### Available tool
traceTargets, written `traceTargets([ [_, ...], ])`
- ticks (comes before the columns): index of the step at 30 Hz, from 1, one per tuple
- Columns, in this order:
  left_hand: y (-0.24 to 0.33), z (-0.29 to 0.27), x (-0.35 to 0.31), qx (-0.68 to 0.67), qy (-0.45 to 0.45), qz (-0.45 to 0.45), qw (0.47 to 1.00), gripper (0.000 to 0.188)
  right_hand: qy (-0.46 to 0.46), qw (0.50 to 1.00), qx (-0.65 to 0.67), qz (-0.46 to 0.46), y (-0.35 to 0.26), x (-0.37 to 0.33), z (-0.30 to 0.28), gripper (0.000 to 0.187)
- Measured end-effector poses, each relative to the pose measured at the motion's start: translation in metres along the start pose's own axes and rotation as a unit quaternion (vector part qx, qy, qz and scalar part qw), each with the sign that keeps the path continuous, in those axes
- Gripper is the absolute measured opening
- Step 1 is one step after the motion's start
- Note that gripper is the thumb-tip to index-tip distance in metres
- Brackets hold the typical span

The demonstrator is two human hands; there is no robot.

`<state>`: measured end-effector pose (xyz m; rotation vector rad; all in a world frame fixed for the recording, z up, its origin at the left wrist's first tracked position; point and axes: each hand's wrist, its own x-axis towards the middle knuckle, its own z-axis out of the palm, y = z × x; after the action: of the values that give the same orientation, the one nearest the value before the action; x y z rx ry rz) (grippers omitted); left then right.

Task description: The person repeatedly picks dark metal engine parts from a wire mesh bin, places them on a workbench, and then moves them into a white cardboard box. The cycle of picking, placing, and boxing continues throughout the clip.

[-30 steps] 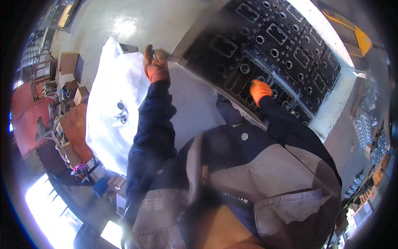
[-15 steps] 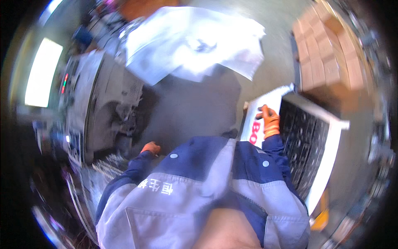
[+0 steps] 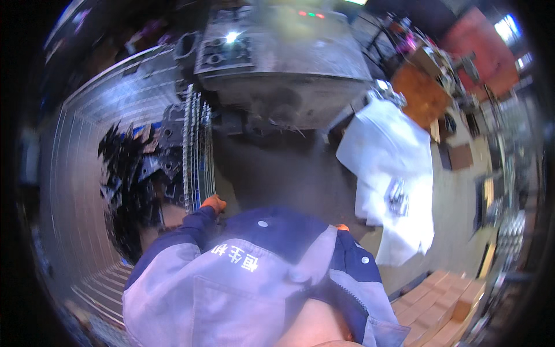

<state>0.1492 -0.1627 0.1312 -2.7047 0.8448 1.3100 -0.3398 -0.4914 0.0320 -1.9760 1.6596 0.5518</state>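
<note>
My left hand [image 3: 214, 203], in an orange glove, hangs beside my body, next to the near end of a wire basket's side [image 3: 198, 150]. Its fingers look loosely curled, and I see nothing in them; I cannot tell whether the hand touches the wire. Of my right hand [image 3: 343, 228], only a sliver of orange glove shows past my jacket, its fingers hidden. Inside the basket on my left lies a heap of dark, flat metal parts [image 3: 136, 179], with a larger dark plate with holes [image 3: 171, 124] near its far right side.
A grey metal machine [image 3: 289, 63] with small red and green lights stands ahead. To the right, a white sheet [image 3: 393, 156] covers something, with a small shiny metal piece [image 3: 398, 196] on it. Stacked cardboard boxes [image 3: 433, 306] stand at lower right.
My view has swung left: the machine is now ahead, the white sheet has shifted right, and the wire basket has come into view. My right hand has left the white-walled crate, which is out of view.
</note>
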Motion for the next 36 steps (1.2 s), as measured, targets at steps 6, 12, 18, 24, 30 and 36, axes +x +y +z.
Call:
traceTargets([
  [6,-0.018,0.023,-0.031,-0.004,-0.03,-0.026,0.999,0.039,-0.034,0.991,-0.066,-0.11,-0.063,0.093,-0.103,0.029],
  [12,0.009,0.02,-0.055,-0.314,0.084,-0.22,0.92,0.043,-0.043,0.973,-0.08,-0.212,-0.221,0.158,-0.211,0.029],
  [18,0.044,0.002,-0.055,-0.423,0.211,-0.35,0.808,0.052,-0.086,0.926,-0.138,-0.341,-0.389,0.195,-0.249,0.029],
  [24,0.073,0.036,-0.052,-0.488,0.239,-0.427,0.723,0.05,-0.14,0.858,-0.207,-0.448,-0.523,0.184,-0.23,0.029],
  [30,0.088,0.093,-0.073,-0.542,0.206,-0.522,0.625,0.049,-0.173,0.811,-0.247,-0.502,-0.59,0.15,-0.2,0.029],
  [36,0.077,0.12,-0.091,-0.584,0.148,-0.52,0.605,0.046,-0.185,0.794,-0.264,-0.515,-0.606,0.123,-0.18,0.029],
])
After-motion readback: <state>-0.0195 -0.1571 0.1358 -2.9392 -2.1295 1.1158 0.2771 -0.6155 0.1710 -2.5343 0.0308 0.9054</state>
